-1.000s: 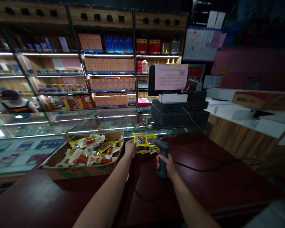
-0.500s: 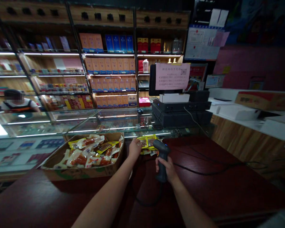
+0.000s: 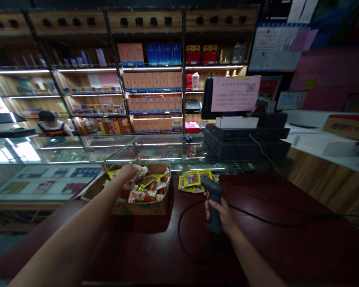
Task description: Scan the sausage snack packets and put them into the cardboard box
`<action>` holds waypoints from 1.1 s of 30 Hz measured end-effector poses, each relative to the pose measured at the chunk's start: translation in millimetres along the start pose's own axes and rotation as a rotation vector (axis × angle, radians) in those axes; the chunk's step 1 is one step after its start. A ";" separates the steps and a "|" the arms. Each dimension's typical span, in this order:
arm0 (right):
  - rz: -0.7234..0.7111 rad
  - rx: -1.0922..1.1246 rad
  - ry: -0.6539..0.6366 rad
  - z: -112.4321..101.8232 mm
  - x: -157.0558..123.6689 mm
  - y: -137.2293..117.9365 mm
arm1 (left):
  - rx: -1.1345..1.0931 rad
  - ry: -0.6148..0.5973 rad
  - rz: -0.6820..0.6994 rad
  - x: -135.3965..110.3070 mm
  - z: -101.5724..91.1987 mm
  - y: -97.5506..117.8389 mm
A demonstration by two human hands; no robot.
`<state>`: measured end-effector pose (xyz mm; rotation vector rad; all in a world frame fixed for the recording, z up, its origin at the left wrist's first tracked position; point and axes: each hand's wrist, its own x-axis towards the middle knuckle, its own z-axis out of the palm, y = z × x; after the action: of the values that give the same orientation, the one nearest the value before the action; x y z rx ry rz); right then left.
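My left hand [image 3: 126,172] reaches over the far left part of a cardboard box [image 3: 139,208] and rests on the clear-and-yellow snack packets [image 3: 146,189] heaped inside it. Its fingers are buried among the packets, so I cannot tell whether they grip one. My right hand [image 3: 221,215] is closed around the handle of a black corded barcode scanner [image 3: 214,205], whose head points up and away near a small pile of yellow snack packets [image 3: 195,180]. That pile lies on the dark red counter [image 3: 257,247], right of the box.
A black cable [image 3: 194,239] loops from the scanner across the counter to the right. Behind stand a glass display case [image 3: 113,153], a stacked till with a monitor [image 3: 245,143], and lit shelves of boxed goods [image 3: 149,83]. A person [image 3: 50,125] stands at the back left.
My left hand has moved left from the yellow pile to the packets in the box. The scanner stays in my right hand, and the whole view has shifted as my head turned left.
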<state>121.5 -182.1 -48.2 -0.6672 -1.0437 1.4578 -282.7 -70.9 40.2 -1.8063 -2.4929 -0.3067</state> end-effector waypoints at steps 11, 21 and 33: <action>0.044 0.040 -0.065 37.2 3.6 19.0 | 0.081 0.136 0.074 -22.2 -5.7 15.2; 0.043 0.037 -0.116 27.7 -2.7 19.8 | -0.359 0.462 0.355 -128.8 20.2 101.0; 0.070 0.008 -0.178 31.3 -7.9 23.4 | -0.456 0.485 0.374 -144.6 37.8 111.8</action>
<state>84.9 -195.5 -56.4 -0.5806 -1.1603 1.6042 -128.2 -165.7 -4.4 -1.9808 -1.8122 -1.1965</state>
